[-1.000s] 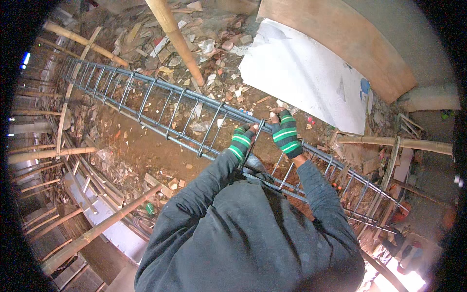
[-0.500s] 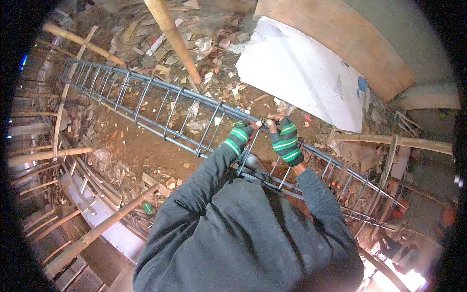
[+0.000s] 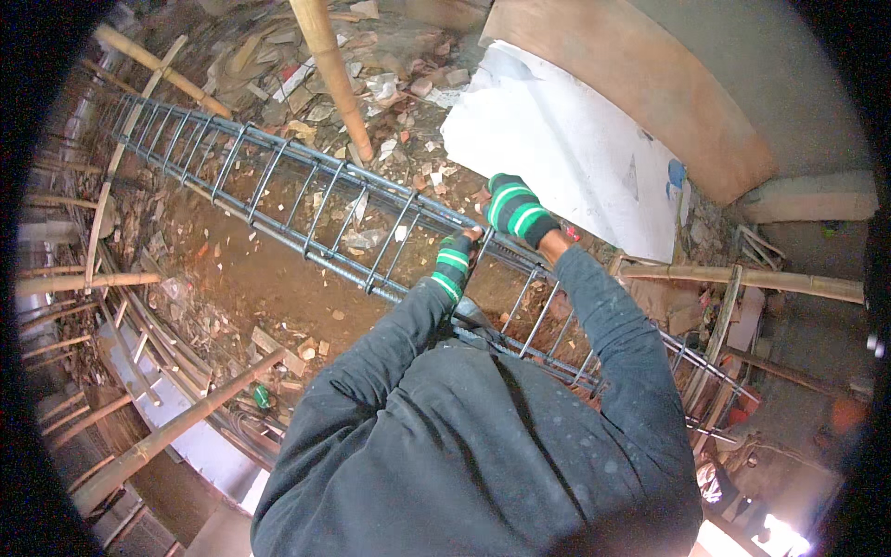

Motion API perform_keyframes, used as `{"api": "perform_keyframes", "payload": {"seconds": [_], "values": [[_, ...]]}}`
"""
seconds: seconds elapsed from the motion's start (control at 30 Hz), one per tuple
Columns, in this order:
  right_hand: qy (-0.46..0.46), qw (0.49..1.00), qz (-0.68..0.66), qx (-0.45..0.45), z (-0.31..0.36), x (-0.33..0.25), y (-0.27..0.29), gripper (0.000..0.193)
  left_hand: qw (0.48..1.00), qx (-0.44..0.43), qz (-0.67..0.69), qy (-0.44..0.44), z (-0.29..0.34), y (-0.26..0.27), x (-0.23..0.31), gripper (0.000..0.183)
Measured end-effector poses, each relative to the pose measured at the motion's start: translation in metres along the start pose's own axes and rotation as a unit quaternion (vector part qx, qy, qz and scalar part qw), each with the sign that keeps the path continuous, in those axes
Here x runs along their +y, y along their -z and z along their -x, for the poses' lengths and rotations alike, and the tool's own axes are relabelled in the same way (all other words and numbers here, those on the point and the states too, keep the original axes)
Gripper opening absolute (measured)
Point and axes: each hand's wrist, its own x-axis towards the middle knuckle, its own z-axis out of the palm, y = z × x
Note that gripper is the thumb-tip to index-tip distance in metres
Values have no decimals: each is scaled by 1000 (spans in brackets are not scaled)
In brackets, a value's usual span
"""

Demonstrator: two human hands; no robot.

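Observation:
A long rebar cage [image 3: 269, 190] of dark steel bars and square stirrups runs slantwise from far left to near right, in front of my body. My left hand [image 3: 453, 265], in a black and green striped fingerless glove, is closed at a stirrup by the upper bars, thumb and fingertips against the steel. My right hand [image 3: 516, 209], gloved the same way, is raised over the far upper bar, just right of the left one. Its fingers are curled and turned away, so whatever they hold is hidden.
Bamboo poles [image 3: 332, 74] stand and lie around the cage. Rubble and scraps [image 3: 390, 88] cover the ground beyond it. A white board [image 3: 566, 139] leans at far right beside a brown curved panel [image 3: 640, 74]. More bamboo framing [image 3: 176, 446] is at lower left.
My right hand has lifted off the upper bar, moving up and slightly left. My left hand has stayed at the bars, only a little lower. The view has shifted slightly.

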Motion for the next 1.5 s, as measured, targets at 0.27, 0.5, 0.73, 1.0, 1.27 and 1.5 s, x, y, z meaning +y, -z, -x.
{"api": "perform_keyframes", "payload": {"seconds": [0.27, 0.5, 0.73, 1.0, 1.27, 1.5], "values": [[103, 968, 127, -191, -52, -7, -4, 25, 990, 83, 44, -109, 7, -12, -13, 43], [86, 961, 96, -246, -61, -16, 7, 27, 996, 26, -47, -74, 16, -2, 3, 33], [103, 987, 78, -95, -25, -13, 3, 36, 979, -47, -167, -110, 6, 17, 7, 33], [107, 994, -8, -26, 13, -12, 15, 28, 986, -35, -70, -148, -3, 17, -18, 42], [87, 995, -27, -44, 4, -3, 1, 26, 979, -58, -156, -121, -3, 23, -5, 26], [39, 997, -41, 47, 22, -6, 3, 30, 971, -74, -163, -160, -1, 20, -1, 26]]}}
